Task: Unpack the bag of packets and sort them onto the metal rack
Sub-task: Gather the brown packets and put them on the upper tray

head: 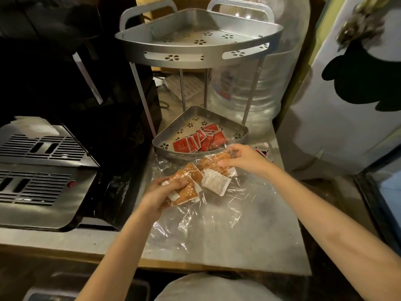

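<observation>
Nearest, our left hand [161, 192] grips orange packets [186, 192] through the clear plastic bag [195, 216] on the steel counter [271, 246], and our right hand [240, 158] pinches the bag's far end. Just behind, the metal rack [199, 48] holds red packets [200, 140] on its lower tray. Left stands a black machine [43, 170]; behind the rack, a water jug [243, 92].

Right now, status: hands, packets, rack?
Left hand and right hand both grip orange packets through the clear bag. Red packets already on the rack's lower tray; top tray bare. Nothing blocking.
</observation>
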A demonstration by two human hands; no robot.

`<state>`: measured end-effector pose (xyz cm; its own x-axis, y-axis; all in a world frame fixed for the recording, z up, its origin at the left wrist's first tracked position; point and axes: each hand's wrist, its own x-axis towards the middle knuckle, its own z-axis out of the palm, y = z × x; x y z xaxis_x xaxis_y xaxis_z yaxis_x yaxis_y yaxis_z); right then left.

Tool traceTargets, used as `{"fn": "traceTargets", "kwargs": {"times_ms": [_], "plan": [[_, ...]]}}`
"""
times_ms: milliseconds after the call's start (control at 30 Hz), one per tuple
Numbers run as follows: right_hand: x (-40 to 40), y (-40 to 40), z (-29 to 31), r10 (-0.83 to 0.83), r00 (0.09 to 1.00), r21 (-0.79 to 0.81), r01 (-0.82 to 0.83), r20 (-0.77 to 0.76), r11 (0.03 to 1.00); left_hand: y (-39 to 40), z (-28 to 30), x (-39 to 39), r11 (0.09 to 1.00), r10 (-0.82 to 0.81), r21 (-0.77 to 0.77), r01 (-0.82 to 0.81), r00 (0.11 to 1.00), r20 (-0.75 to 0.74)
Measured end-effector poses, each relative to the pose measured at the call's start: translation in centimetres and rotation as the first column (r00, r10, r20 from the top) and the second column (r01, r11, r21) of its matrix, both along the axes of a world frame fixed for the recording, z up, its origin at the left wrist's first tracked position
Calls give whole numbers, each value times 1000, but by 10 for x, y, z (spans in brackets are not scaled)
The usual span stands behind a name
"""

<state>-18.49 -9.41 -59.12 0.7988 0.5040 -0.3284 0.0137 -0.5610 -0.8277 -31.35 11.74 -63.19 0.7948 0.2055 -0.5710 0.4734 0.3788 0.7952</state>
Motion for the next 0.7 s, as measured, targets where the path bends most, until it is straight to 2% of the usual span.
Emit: {"fn": "traceTargets", "kwargs": {"times_ms": [100, 167, 433, 567, 700], "plan": [[1, -2, 0, 5, 1000, -12, -5, -4, 1000, -4, -9, -2, 956, -7, -293, 16, 999, 34], [3, -2, -2, 4, 1000, -28, -4, 11, 1000, -8, -16, -4, 932, -29, -359, 47, 998, 58], [6, -2, -11, 42, 982, -84, -58, -182, 995, -13, -21, -4, 924, -13, -382, 19, 1000, 19], [6, -1, -13, 63, 984, -179, -94, -169, 979, -14, -24, -2, 931, -36, -361, 47, 999, 36], [2, 6, -12, 101, 986, -160, -121, -129, 980, -18, -26, -3, 944, -25, -329, 24, 1000, 3]]}}
